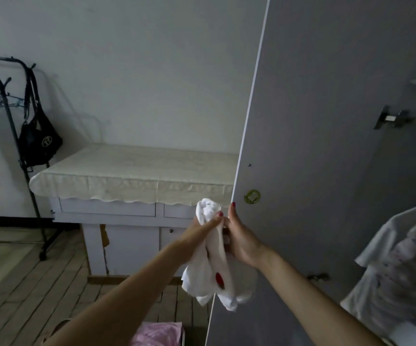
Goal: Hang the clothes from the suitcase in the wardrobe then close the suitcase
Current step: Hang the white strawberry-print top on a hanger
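Midway, judging by the frame: at left a clothes rack (30, 156) with a black bag (39, 143), then a cloth-covered cabinet (137, 171), pink clothes (157, 333) at the bottom edge still to hang. At centre, left hand (202, 231) clamped on the bunched white garment (209, 270), right hand (239, 240) touching it, grip unclear, no hanger visible. Further right, open wardrobe door (314, 146) close by, a white printed shirt (401, 258) already hanging; suitcase out of sight, closing left.
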